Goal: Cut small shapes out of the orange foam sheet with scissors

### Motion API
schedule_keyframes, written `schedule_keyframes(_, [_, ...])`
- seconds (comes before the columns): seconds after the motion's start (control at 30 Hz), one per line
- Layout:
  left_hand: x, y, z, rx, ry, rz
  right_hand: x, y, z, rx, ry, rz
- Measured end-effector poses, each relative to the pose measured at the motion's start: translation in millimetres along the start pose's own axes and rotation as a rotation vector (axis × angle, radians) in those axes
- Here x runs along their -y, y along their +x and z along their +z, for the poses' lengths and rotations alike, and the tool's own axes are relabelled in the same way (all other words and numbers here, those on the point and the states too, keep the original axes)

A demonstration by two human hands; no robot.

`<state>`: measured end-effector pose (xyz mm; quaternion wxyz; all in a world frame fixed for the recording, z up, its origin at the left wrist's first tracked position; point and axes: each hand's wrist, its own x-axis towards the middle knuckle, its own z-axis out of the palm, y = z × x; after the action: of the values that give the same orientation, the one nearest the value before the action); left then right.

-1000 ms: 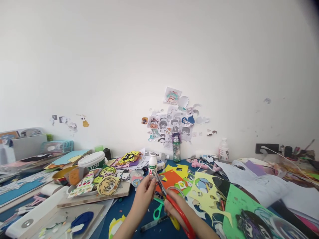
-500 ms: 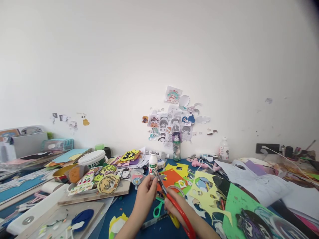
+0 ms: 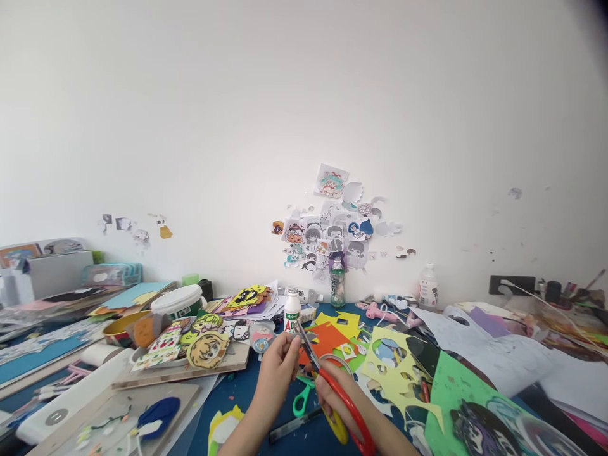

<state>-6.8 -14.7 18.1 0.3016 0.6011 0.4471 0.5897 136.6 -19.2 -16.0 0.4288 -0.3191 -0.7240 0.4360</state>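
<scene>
Barely changed over the last second: still pressing left fingers [image 3: 285, 353] together, too small to make out on what; still curling right fingers [image 3: 322, 390] round red-handled scissors [image 3: 356, 417], pointing blades [image 3: 309, 348] just beside the left ones. Suggests steady, careful scissor work, without visible advance.

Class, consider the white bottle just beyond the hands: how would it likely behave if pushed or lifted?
The white bottle would probably tip if pushed near the top, since it stands upright and is taller than wide. Once over, it might roll, as its body looks round. Its weight is hard to judge: opaque sides hide any contents.
</scene>
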Motion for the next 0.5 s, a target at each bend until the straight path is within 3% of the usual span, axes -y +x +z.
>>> schedule_keyframes(0.23, [2.2, 0.0, -2.8, -0.051, 0.060, 0.020, -4.2, 0.6, -3.6, 0.096, 0.001, 0.034])
schedule_keyframes(0.5, [3.1, -6.7, -0.9, -0.079, 0.190, 0.070, 4.2, -3.0, -0.7, 0.058, 0.050, 0.066])
